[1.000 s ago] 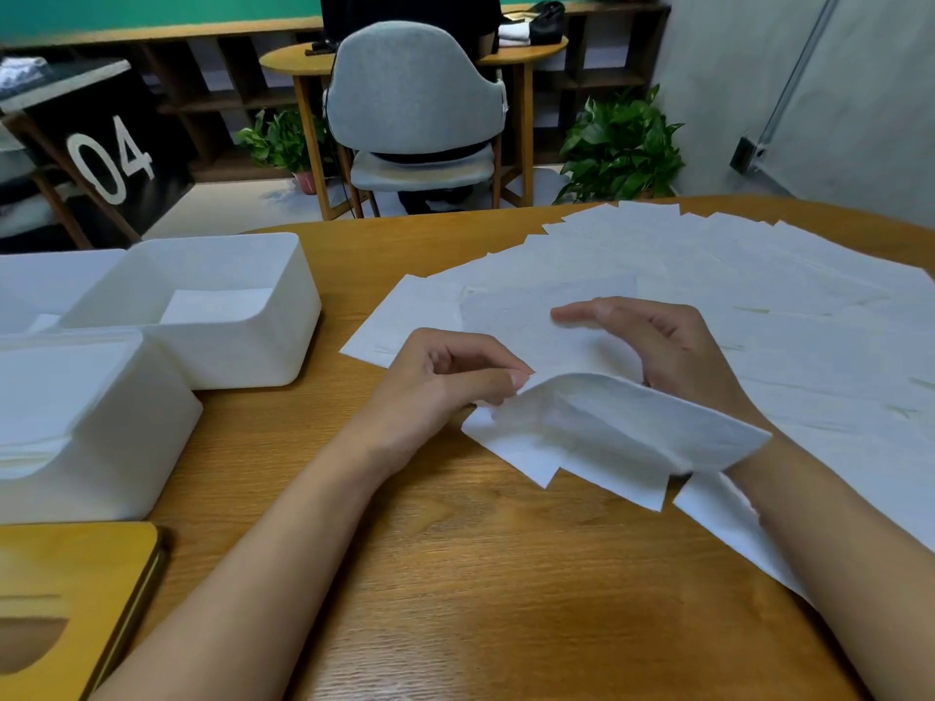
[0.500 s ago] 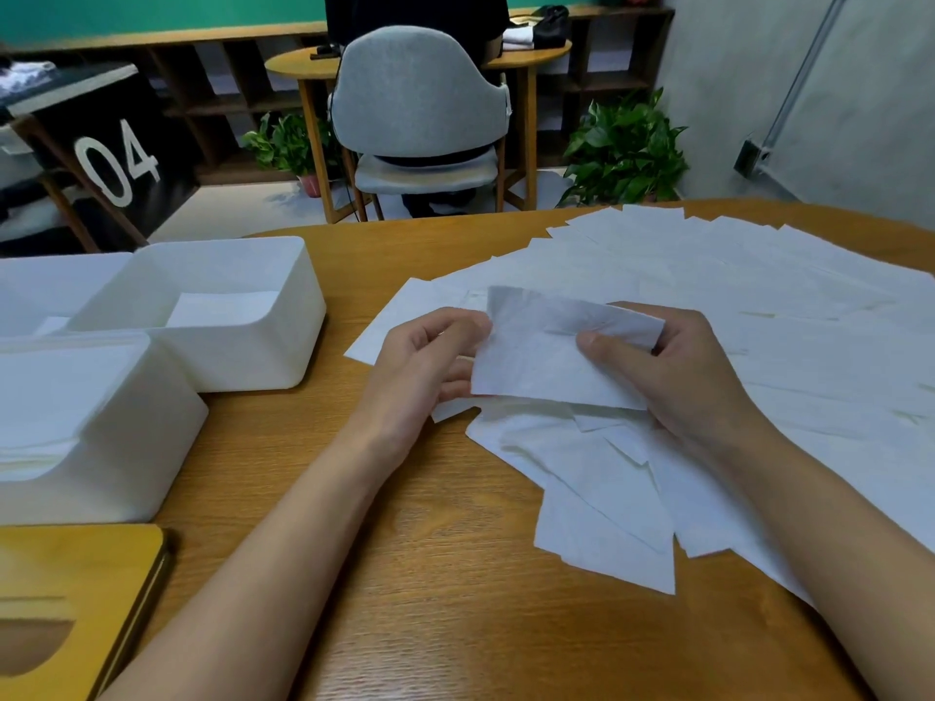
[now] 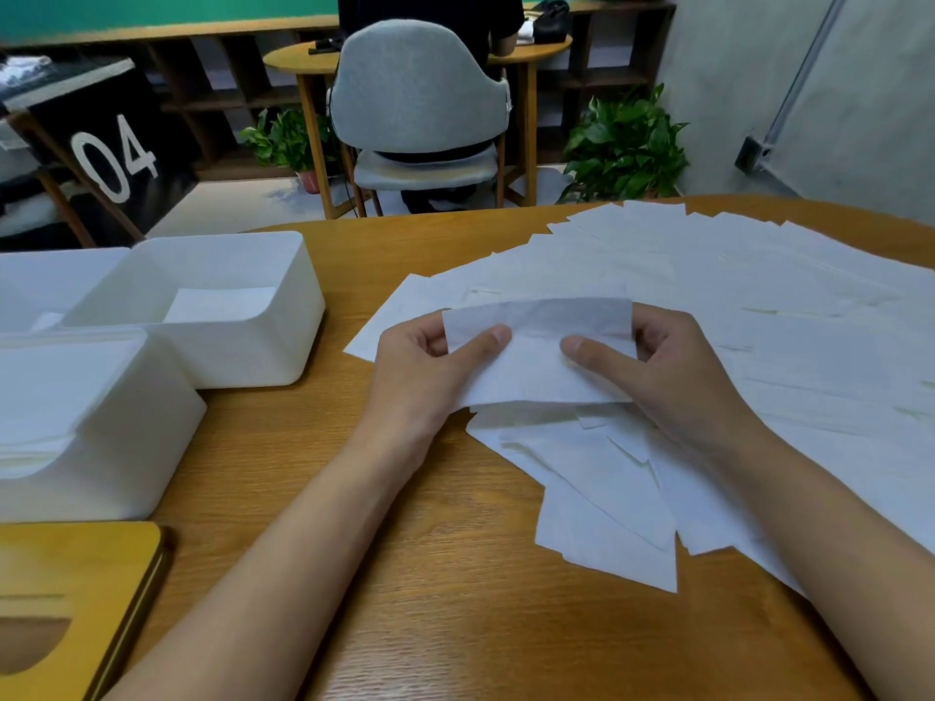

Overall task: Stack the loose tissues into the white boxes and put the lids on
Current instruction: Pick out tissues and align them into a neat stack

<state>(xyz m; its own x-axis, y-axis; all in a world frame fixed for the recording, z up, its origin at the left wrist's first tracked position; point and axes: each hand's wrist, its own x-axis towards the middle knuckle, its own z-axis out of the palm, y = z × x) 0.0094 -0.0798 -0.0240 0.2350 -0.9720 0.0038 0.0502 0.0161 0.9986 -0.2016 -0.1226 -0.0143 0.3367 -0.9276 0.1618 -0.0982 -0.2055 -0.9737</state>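
Tissue [image 3: 536,371], pinched endwise by left hand [image 3: 420,382] and right hand [image 3: 683,392], needs holding taut, then laying flat in white box [image 3: 243,356] left of fingers.

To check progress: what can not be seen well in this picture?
Head view:
- Fingers of left hand and right hand: mostly hidden behind the held tissue.
- Near white box: cut by the left edge.
- Wooden lid: cut by left and bottom edges.
- Far white box: sheet count hidden under the top sheet.
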